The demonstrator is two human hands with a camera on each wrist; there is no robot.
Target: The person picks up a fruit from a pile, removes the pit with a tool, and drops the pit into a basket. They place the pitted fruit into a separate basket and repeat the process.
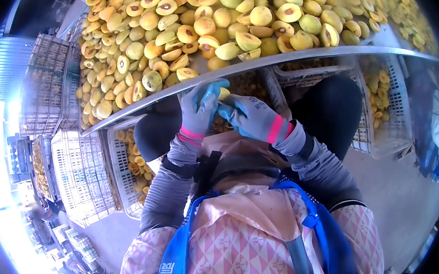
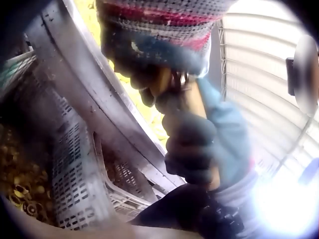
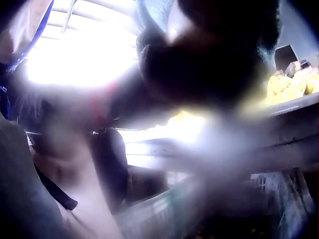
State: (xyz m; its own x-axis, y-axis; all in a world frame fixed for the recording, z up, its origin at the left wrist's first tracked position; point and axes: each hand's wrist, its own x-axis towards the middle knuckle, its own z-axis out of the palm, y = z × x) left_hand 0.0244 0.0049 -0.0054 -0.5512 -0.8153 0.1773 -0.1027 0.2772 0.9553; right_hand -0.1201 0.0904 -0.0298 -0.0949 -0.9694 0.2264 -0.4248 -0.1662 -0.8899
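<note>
In the head view my gloved left hand (image 1: 197, 108) and right hand (image 1: 250, 118) meet close to the metal table edge. The left fingers hold a yellow peach half (image 1: 224, 93), mostly covered by the gloves. In the left wrist view, dark-coated right fingers (image 2: 192, 137) curl round the wooden handle (image 2: 197, 102) of a small tool. Its metal end, partly hidden, lies against the fruit between the hands. The right wrist view is dark and blurred around the hand.
Halved yellow peaches (image 1: 151, 21) heap across the table, bounded by a raised metal rim (image 1: 266, 61). Plastic crates with fruit stand below, left (image 1: 124, 163) and right (image 1: 396, 86). A dark crate of scraps (image 2: 25, 194) sits under the hands, between the knees.
</note>
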